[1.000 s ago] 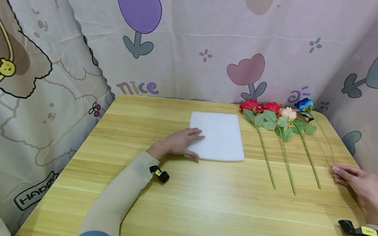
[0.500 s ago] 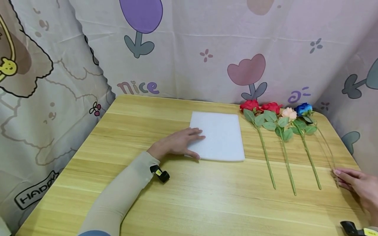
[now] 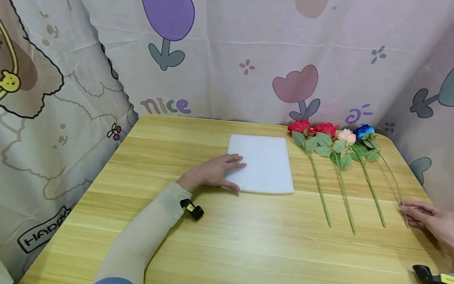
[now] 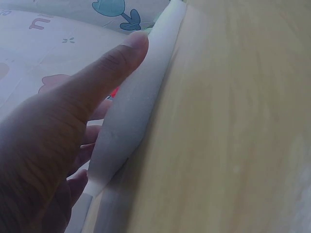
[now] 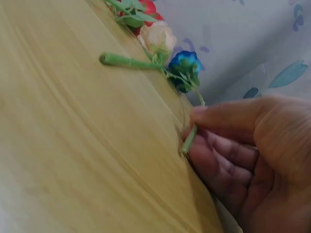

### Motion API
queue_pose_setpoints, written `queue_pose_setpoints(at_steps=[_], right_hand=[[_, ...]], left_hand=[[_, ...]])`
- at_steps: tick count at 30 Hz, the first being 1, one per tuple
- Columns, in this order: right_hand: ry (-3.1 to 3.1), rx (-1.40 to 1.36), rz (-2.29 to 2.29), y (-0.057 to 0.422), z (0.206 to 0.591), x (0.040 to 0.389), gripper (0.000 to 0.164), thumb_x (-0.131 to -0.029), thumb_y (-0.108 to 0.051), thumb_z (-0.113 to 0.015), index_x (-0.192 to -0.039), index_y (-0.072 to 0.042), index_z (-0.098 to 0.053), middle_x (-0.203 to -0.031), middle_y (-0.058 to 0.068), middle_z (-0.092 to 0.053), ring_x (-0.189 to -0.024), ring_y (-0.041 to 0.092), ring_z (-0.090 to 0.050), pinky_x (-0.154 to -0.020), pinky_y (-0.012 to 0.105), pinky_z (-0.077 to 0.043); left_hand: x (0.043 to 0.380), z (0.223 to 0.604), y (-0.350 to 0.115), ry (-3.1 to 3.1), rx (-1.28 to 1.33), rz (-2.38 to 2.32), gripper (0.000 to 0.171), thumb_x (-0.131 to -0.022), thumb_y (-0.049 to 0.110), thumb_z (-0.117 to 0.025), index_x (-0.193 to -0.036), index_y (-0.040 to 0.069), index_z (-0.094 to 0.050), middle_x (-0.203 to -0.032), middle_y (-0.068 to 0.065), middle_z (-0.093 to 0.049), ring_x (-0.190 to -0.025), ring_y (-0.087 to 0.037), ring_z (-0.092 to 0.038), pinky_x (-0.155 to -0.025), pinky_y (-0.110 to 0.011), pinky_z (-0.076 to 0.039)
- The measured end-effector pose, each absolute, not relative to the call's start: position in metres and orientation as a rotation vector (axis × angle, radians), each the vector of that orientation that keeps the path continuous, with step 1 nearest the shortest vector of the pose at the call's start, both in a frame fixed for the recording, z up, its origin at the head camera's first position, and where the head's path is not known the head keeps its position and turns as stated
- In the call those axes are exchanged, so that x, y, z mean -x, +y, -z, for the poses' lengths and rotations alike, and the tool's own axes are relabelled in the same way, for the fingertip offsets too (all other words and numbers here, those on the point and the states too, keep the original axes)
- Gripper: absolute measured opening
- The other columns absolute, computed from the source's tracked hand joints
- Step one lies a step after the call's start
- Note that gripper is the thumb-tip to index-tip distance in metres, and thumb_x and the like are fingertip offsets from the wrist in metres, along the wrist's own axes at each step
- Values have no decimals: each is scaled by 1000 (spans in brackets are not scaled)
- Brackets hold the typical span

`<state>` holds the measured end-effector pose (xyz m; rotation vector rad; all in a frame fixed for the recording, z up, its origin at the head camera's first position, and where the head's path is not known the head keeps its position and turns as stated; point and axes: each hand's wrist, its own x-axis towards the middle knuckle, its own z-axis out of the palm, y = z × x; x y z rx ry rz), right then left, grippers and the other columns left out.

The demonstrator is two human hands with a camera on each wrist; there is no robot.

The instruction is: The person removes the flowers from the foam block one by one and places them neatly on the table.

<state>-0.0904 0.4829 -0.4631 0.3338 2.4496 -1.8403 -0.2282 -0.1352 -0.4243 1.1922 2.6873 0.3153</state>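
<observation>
My left hand [image 3: 216,169] rests with spread fingers on the left side of a white foam sheet [image 3: 267,165]. In the left wrist view the thumb lies along the near edge of the foam sheet [image 4: 131,107]. At the far right, my right hand [image 3: 427,221] pinches the lower stem of a blue artificial rose [image 3: 364,132] between thumb and fingers. The right wrist view shows the cut end of its stem [image 5: 190,140] poking out below the thumb. The blue bloom lies at the table's back right, beside a peach rose [image 3: 346,136].
Two red roses [image 3: 299,126] lie left of the peach one, their stems [image 3: 343,201] pointing toward the front. The wooden table [image 3: 227,240] ends at a printed curtain [image 3: 227,86] behind. Each wrist wears a small black camera [image 3: 192,209].
My right hand has moved slightly toward the front right with the stem, drawing the blue bloom a little nearer and lower. The left hand and foam sheet have stayed put.
</observation>
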Motion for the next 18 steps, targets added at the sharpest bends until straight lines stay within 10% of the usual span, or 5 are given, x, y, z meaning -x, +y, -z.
queue_pose_setpoints(at_steps=[18], right_hand=[[2583,-276,1731,489,470,88,40,-95,-9,-65,-93,-49,-66,-82,-21,-67,-64,3,-62,-54,17,-52]], left_hand=[[229,426,-136,2689,-1193,-320,100,-73,82,-57,-153,26,-36,-161,0,-20,-147,-23,-18,-117,-41,-21]])
